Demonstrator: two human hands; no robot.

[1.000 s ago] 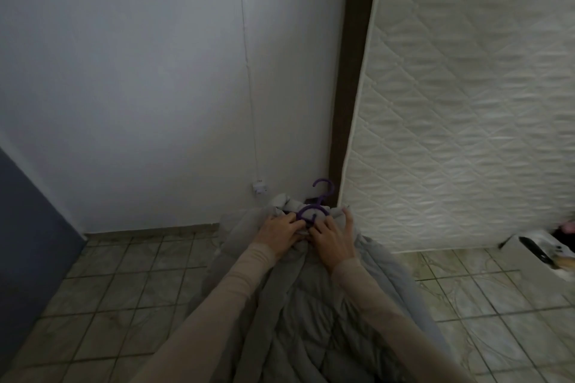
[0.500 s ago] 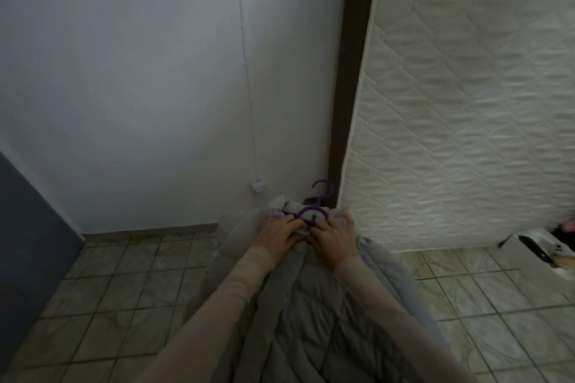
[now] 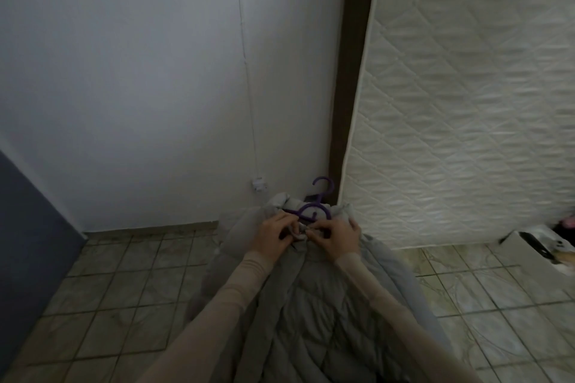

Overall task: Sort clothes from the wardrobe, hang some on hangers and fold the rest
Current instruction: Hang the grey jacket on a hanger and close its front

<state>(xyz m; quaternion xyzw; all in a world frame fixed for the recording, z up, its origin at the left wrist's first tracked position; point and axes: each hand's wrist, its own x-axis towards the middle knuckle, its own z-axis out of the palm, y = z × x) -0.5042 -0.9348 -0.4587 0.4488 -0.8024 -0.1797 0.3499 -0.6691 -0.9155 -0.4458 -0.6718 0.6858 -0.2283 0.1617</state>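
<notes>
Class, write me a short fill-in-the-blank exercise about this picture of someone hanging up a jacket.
The hanger inside the grey jacket is coloured ____.
Both hands, left hand and right hand, pinch the jacket at its ____.
The upright mattress stands to the ____ of the jacket.

Missing words: purple; collar; right

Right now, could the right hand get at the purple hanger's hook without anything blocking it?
Probably yes. The right hand pinches the grey jacket at the collar, just below the purple hanger. The hook stands clear above the collar, with nothing between, though the hand would have to let go first.
</notes>
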